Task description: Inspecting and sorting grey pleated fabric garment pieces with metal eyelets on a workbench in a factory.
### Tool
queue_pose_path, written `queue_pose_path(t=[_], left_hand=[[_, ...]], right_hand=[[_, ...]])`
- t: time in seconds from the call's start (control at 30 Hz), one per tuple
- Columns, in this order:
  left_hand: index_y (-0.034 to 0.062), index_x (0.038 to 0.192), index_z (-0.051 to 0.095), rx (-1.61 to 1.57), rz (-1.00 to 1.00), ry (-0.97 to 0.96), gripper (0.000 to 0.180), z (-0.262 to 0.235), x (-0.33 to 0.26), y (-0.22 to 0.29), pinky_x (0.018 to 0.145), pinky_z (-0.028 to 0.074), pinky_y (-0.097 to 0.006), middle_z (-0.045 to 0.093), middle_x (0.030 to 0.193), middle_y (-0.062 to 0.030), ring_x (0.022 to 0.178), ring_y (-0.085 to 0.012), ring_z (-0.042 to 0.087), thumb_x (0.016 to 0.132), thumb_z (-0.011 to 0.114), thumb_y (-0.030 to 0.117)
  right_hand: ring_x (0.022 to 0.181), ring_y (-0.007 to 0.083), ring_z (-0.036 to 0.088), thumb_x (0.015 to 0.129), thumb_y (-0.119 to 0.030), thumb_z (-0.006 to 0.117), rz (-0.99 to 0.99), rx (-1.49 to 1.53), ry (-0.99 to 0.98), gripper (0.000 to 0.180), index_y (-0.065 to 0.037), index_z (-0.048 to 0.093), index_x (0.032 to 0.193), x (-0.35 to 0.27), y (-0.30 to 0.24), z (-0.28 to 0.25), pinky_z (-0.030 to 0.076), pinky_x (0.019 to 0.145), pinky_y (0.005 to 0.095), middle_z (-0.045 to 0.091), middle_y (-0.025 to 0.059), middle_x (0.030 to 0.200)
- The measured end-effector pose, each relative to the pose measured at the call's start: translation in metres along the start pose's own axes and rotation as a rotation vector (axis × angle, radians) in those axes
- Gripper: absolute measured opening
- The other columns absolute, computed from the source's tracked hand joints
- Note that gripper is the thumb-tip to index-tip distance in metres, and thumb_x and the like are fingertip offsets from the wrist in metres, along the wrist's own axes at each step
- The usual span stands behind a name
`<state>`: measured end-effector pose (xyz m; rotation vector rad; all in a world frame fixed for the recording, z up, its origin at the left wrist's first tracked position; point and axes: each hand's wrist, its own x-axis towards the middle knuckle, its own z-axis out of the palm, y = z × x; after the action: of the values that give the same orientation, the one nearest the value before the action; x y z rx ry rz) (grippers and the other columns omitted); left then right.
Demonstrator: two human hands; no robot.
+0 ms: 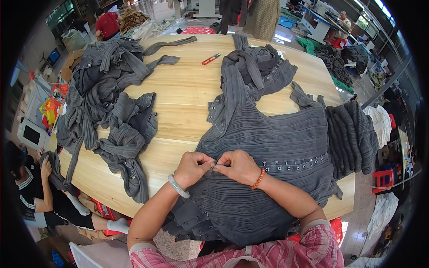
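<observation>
Dark grey ribbed fabric garment (277, 136) spread on the pale wooden desk (178, 107), left hand (192, 168) and right hand (239, 166) meeting over it, fingers pinching a bit; folded grey cloth stack (351, 138) crowding its right, red-handled metal snips (211, 59) way farther back.

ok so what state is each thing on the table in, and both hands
Left hand: fingers pinching the spread garment
Right hand: fingers pinching it too, close beside the left
Spread garment: mostly laid out, partly rumpled
Left heap: loose, crumpled, straps trailing
Far garments: bunched up
Right stack: folded in layers
Red snips: lying loose, too small to tell if open
</observation>
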<state>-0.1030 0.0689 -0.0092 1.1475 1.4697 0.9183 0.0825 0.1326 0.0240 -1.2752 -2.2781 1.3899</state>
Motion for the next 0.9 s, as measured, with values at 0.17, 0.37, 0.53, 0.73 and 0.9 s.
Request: queue_pose_path(t=[0.17, 0.37, 0.53, 0.73, 0.9], left_hand=[[-0.0031, 0.091, 0.073, -0.030, 0.030, 0.020, 0.010, 0.002, -0.003, -0.005, 0.058, 0.046, -0.020, 0.068, 0.075, -0.0033, 0.065, -0.0053, 0.057, 0.084, 0.070, 0.002], [-0.0028, 0.091, 0.073, -0.082, 0.030, 0.055, 0.009, 0.004, -0.004, -0.010, 0.059, 0.046, -0.021, 0.068, 0.077, -0.0039, 0.066, -0.0056, 0.057, 0.083, 0.071, 0.002], [-0.0019, 0.094, 0.070, -0.163, 0.018, 0.017, 0.010, -0.002, -0.002, -0.013, 0.062, 0.046, -0.020, 0.068, 0.078, -0.0025, 0.068, -0.0054, 0.056, 0.085, 0.070, 0.004], [-0.0018, 0.094, 0.069, 0.125, 0.069, -0.097, 0.023, 0.004, 0.011, 0.002, 0.065, 0.049, -0.027, 0.069, 0.079, -0.0079, 0.070, -0.0121, 0.062, 0.085, 0.071, 0.019], [-0.0006, 0.093, 0.070, 0.444, 0.081, -0.187, 0.027, 0.017, 0.030, 0.013, 0.072, 0.052, -0.038, 0.070, 0.081, -0.0168, 0.078, -0.0272, 0.069, 0.078, 0.073, 0.021]], right_hand=[[0.070, 0.0267, 0.068, 0.078, -0.028, 0.074, 0.044, -0.022, -0.031, 0.025, -0.004, 0.073, 0.082, 0.004, 0.001, -0.001, 0.051, 0.068, 0.0392, 0.069, 0.0110, 0.071], [0.082, 0.0315, 0.068, 0.080, -0.027, 0.073, -0.036, -0.181, -0.022, 0.023, -0.004, 0.072, 0.084, 0.000, 0.003, 0.003, 0.052, 0.074, 0.0425, 0.070, 0.0132, 0.079], [0.081, 0.0330, 0.067, 0.085, -0.023, 0.068, -0.210, -0.322, 0.054, 0.019, -0.005, 0.067, 0.092, -0.021, 0.005, -0.004, 0.051, 0.070, 0.0450, 0.068, 0.0120, 0.089], [0.080, 0.0319, 0.066, 0.085, -0.021, 0.067, -0.234, -0.366, 0.116, 0.016, -0.006, 0.067, 0.090, -0.039, 0.006, -0.014, 0.051, 0.069, 0.0437, 0.065, 0.0103, 0.087], [0.081, 0.0321, 0.066, 0.084, -0.020, 0.069, -0.207, -0.381, 0.111, 0.016, -0.005, 0.068, 0.088, -0.035, 0.008, -0.016, 0.051, 0.070, 0.0437, 0.066, 0.0105, 0.089]])
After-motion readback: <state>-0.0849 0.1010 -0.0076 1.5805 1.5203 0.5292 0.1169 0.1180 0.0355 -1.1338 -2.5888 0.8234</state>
